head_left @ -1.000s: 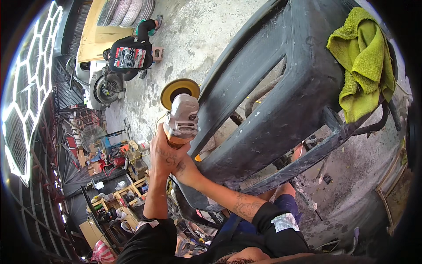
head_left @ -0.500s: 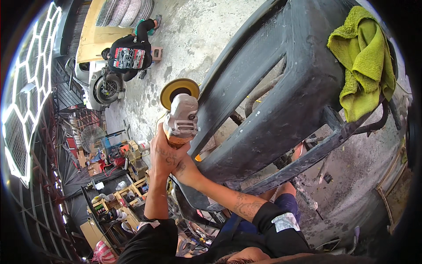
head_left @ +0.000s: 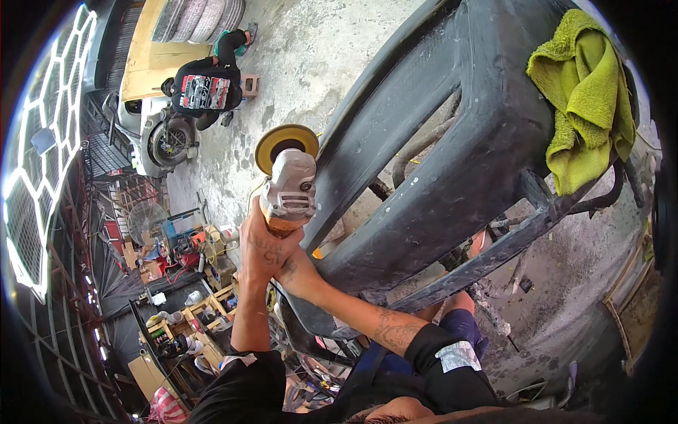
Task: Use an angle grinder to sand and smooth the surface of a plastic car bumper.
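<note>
An angle grinder (head_left: 293, 187) with a grey metal head and an orange body is in front of me. Its round yellowish disc (head_left: 270, 150) is beside the left edge of a dark grey vehicle bumper (head_left: 452, 169); whether they touch I cannot tell. My left hand (head_left: 265, 244) is wrapped round the grinder's body. Crossing under it from the right, my right hand (head_left: 298, 274) also grips the tool, its fingers mostly hidden behind the left hand. A green towel (head_left: 586, 99) drapes over the bumper's far right end.
On the far left a person (head_left: 205, 88) sits on a low stool (head_left: 249, 85) beside a motorcycle (head_left: 166, 141). Stacked tyres (head_left: 198, 20) lie behind. Shelves of tools and cluttered parts (head_left: 187, 325) fill the lower left. A metal stand supports the bumper.
The grinder and both hands have shifted very slightly left. My grip is the same, and the bumper and towel stay in place.
</note>
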Demonstrator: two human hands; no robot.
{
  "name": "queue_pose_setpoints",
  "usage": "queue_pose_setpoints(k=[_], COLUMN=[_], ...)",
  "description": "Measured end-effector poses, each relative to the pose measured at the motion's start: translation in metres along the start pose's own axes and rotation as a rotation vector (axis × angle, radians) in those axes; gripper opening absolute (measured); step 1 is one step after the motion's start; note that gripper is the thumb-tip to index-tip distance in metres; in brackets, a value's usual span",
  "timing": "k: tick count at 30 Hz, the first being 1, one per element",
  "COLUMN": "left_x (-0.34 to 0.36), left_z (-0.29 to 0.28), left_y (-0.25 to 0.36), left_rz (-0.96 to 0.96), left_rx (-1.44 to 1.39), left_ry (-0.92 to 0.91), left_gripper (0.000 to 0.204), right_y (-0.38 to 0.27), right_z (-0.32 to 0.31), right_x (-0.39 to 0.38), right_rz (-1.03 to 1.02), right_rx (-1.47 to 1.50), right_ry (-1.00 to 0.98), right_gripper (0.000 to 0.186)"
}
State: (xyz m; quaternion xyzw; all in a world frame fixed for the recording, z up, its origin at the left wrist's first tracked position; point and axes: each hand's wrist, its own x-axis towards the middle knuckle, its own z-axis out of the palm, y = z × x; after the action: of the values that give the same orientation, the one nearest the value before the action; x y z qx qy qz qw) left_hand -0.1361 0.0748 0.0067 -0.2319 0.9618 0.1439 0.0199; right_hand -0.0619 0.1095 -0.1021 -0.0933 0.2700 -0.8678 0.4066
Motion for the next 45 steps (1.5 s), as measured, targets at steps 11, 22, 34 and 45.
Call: queue_pose_setpoints(k=[11,22,34,45], left_x=[0.001,-0.001,0.011,0.017], left_z=[-0.002,-0.003,-0.003,-0.002], left_y=[0.005,0.001,0.009,0.006], left_rz=[-0.026,-0.047,0.046,0.062], left_rx=[-0.024,0.008,-0.024,-0.009], left_ry=[-0.008,-0.023,0.038,0.008], left_gripper=[0.058,0.060,0.058,0.056], right_y=[0.009,-0.002,-0.020,-0.010], right_z=[0.005,0.002,-0.006,-0.006], right_x=[0.001,0.000,0.008,0.012], right_rz=[0.018,-0.025,-0.034,-0.052], right_rx=[0.100,-0.107,-0.034,-0.008], right_ry=[0.074,0.038,-0.015,0.027], right_gripper=[0.055,0.051,0.042,0.040])
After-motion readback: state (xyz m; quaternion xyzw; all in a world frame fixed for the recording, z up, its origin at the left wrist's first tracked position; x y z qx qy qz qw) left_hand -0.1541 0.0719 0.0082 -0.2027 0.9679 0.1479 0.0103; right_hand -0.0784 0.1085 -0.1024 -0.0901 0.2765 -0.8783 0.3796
